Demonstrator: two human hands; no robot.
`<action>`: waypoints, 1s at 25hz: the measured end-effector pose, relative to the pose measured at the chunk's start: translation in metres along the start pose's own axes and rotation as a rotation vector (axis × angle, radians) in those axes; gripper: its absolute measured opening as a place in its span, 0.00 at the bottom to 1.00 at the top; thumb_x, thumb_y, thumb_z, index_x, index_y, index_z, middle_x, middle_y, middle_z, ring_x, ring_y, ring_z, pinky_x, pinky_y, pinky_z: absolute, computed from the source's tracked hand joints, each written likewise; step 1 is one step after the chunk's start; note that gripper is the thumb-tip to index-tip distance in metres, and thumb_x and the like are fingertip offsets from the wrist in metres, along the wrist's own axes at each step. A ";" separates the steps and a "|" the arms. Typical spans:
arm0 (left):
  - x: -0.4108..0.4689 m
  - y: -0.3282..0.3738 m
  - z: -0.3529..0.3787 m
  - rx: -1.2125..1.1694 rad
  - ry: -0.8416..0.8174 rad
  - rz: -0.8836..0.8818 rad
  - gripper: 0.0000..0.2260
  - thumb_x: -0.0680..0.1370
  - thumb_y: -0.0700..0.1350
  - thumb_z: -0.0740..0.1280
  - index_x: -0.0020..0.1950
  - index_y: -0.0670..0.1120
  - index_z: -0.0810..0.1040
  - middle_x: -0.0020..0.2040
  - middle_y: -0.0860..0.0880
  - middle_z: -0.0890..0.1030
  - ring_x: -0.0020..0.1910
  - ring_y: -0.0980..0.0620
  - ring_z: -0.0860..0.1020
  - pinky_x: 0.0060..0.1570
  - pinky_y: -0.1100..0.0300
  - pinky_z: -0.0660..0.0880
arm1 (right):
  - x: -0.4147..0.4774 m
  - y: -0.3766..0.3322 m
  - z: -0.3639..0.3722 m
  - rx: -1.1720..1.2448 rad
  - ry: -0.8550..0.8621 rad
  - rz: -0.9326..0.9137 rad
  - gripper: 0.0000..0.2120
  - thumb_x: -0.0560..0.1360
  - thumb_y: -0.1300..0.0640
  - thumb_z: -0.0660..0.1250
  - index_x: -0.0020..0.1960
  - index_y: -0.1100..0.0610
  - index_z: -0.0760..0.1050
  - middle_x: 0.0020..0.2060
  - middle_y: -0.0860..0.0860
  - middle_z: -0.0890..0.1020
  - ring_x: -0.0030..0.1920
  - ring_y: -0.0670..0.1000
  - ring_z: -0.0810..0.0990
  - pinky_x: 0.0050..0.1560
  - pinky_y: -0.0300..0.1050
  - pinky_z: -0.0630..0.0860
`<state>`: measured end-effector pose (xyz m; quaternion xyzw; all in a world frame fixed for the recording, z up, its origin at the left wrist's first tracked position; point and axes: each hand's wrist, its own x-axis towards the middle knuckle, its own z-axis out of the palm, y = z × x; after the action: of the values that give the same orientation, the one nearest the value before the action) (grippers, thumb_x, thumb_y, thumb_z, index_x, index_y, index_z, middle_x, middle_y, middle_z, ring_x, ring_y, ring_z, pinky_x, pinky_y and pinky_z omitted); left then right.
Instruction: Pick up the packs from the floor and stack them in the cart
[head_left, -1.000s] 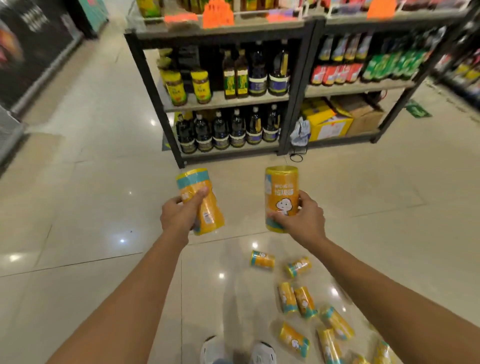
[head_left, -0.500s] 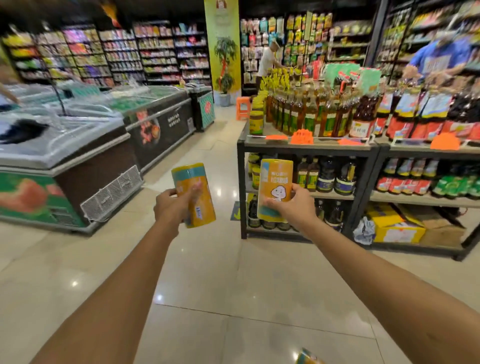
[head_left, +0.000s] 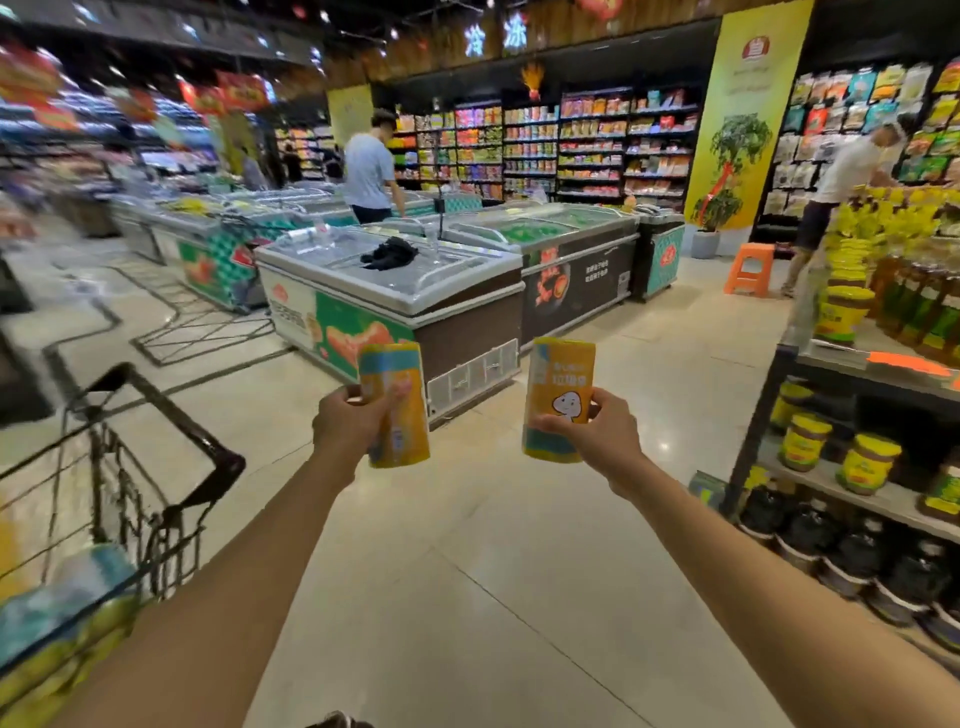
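My left hand (head_left: 347, 427) grips a yellow and teal cylindrical pack (head_left: 395, 387), held upright at chest height. My right hand (head_left: 597, 439) grips a second yellow pack (head_left: 558, 384) with a white cartoon figure on it, also upright. A black wire cart (head_left: 156, 447) stands at the lower left, blurred, with several yellow and teal packs (head_left: 57, 618) lying inside it. Both hands are to the right of the cart and apart from it. The packs on the floor are out of view.
Chest freezers (head_left: 395, 296) stand ahead across the tiled aisle. A shelf unit (head_left: 852, 426) with jars and dark bottles lines the right side. An orange stool (head_left: 748, 267) and two people (head_left: 369, 171) are farther back.
The view has swung left and upward: the floor packs dropped out of sight, the shelf moved to the right edge, and the cart came into view at the left. Both hands still hold their packs.
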<state>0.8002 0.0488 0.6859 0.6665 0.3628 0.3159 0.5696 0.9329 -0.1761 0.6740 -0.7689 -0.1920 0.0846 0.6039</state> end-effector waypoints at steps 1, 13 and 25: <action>0.012 -0.007 -0.033 0.014 0.060 0.003 0.29 0.63 0.61 0.76 0.56 0.44 0.78 0.52 0.44 0.82 0.51 0.43 0.81 0.51 0.44 0.79 | 0.006 -0.003 0.033 0.018 -0.056 0.001 0.28 0.66 0.51 0.77 0.63 0.57 0.72 0.51 0.50 0.78 0.50 0.50 0.77 0.46 0.41 0.76; 0.082 -0.049 -0.302 0.141 0.647 -0.090 0.16 0.68 0.57 0.75 0.44 0.49 0.76 0.50 0.41 0.82 0.42 0.44 0.78 0.39 0.56 0.72 | 0.045 -0.086 0.377 0.069 -0.725 -0.200 0.26 0.65 0.51 0.78 0.59 0.57 0.75 0.51 0.51 0.80 0.51 0.51 0.80 0.49 0.45 0.79; 0.022 -0.141 -0.490 0.054 0.895 -0.255 0.15 0.65 0.55 0.77 0.43 0.49 0.78 0.48 0.45 0.84 0.45 0.48 0.82 0.52 0.50 0.79 | -0.053 -0.095 0.612 -0.031 -1.152 -0.234 0.20 0.64 0.51 0.78 0.52 0.55 0.78 0.46 0.51 0.83 0.45 0.50 0.82 0.40 0.41 0.78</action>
<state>0.3858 0.3390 0.6206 0.4292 0.6600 0.4903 0.3740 0.6442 0.3696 0.6032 -0.5815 -0.5741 0.4188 0.3960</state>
